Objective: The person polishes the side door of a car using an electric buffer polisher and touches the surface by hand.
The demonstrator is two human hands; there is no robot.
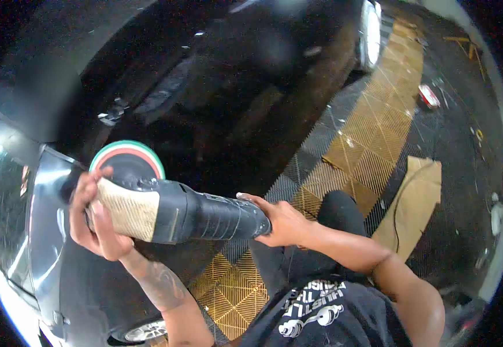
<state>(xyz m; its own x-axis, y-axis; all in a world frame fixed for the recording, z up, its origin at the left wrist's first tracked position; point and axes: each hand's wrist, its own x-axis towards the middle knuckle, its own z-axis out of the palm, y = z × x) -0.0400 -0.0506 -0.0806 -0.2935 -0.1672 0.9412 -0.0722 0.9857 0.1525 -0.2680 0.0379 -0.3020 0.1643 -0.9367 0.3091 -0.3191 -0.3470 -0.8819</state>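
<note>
A black car polisher (216,217) lies crosswise in front of me, with a beige cover (129,209) on its head. Its round pad, edged in green, white and red (158,161), is at the glossy black car panel (216,115); whether it presses flat there I cannot tell. My left hand (98,217) grips the head end, fingers curled over the beige cover. My right hand (283,222) is wrapped round the rear of the polisher's body, thumb on top.
Car window glass (6,214) stands at the left, with a wheel (145,331) low down. Black and yellow floor tiles (358,156) run along the car. A flat cardboard piece (413,208) with a dark cord across it lies at right. Farther back is a red and white object (429,96).
</note>
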